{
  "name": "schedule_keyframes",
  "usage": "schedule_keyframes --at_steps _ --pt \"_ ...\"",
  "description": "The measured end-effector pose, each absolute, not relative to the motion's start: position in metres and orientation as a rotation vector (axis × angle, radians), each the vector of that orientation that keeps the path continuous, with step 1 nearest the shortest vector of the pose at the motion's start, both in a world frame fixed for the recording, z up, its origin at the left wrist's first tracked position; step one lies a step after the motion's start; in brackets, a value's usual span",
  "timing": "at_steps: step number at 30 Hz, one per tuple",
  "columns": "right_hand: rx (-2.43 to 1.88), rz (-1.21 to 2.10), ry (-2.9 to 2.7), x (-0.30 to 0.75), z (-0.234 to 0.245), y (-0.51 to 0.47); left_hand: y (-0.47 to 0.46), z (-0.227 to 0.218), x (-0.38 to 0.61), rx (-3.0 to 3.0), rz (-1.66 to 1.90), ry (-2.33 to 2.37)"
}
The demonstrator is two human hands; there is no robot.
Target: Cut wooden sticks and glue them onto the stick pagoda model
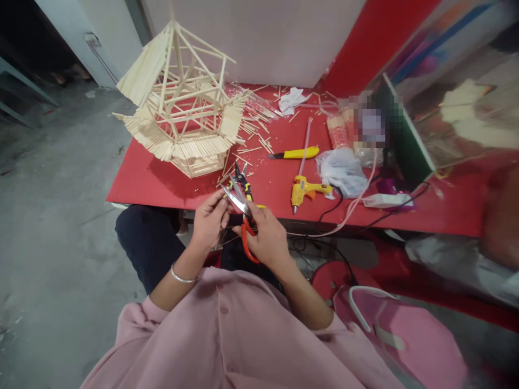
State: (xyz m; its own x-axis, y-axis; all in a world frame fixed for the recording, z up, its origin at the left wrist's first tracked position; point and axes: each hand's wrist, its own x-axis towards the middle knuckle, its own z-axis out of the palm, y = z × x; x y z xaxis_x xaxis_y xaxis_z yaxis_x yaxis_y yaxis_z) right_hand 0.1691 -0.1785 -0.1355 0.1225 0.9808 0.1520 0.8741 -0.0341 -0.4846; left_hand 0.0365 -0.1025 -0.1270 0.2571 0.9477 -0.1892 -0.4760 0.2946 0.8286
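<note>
My right hand (268,236) grips scissors (239,203) by their red-orange handles, with the blades parted and pointing up and left. Close to the blade tips is my left hand (208,220), its fingers pinched together on something too small to make out. Just beyond the blades, black-and-yellow pliers (247,188) lie at the table's near edge. A pavilion-like model (203,147) of thin wooden sticks stands at the left of the table, one side of its upper roof covered and the other a bare frame.
The red table (138,175) carries scattered stick offcuts (263,143), a yellow utility knife (300,153), a yellow glue gun (302,192) with a glue stick, and a plastic bag (343,170). A green board (401,132) stands at right. Cables hang over the edge near a pink bin (421,340).
</note>
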Motion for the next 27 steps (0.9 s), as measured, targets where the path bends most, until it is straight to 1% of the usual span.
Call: schedule_keyframes --at_steps 2,5,12,20,27 --pt "-1.959 0.230 -1.813 0.165 -0.137 -0.174 -0.106 -0.130 0.037 0.751 1.125 0.804" --pt "-1.928 0.208 -1.839 0.162 -0.139 -0.173 -0.112 -0.134 0.037 0.810 1.180 0.855" --pt "-1.891 0.266 -1.811 0.158 -0.142 -0.180 -0.122 -0.130 0.036 1.062 1.177 0.995" --pt "-1.853 0.350 -1.785 0.154 -0.148 -0.178 -0.127 -0.124 0.031 1.317 1.277 1.113" --pt "-1.797 0.329 -1.771 0.155 -0.160 -0.177 -0.128 -0.138 0.030 1.204 1.275 1.103"
